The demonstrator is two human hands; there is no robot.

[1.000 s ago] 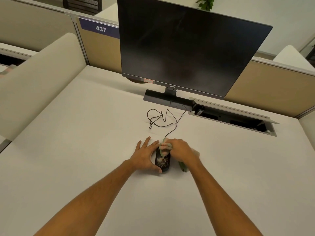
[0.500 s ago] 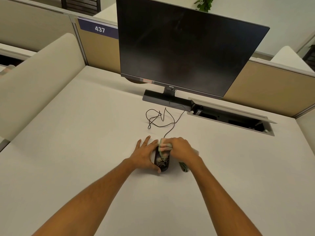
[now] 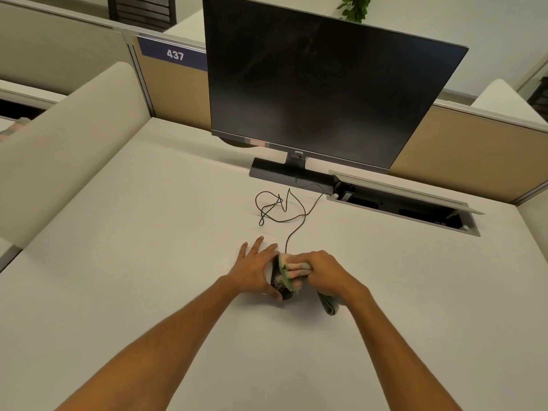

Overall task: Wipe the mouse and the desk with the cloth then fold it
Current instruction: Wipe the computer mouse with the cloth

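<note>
A black wired mouse (image 3: 279, 287) with a speckled rear lies on the white desk (image 3: 148, 277), near the middle. My left hand (image 3: 254, 268) holds it from the left side, thumb at its rear, fingers spread flat on the desk. My right hand (image 3: 323, 272) is closed on a bunched pink-and-green striped cloth (image 3: 293, 271) and presses it on the top and right side of the mouse. A green tail of the cloth hangs out under my right wrist onto the desk. The front of the mouse is hidden by the cloth.
The mouse cable (image 3: 278, 209) loops on the desk toward the monitor base (image 3: 289, 173). A big dark monitor (image 3: 323, 93) stands at the back. An open cable tray (image 3: 403, 203) is sunk in the desk at back right. Partition panels (image 3: 59, 137) border the left and the rear.
The cloth has slid back along the mouse, covering more of its top and right side. My left hand stays on the mouse's left side.
</note>
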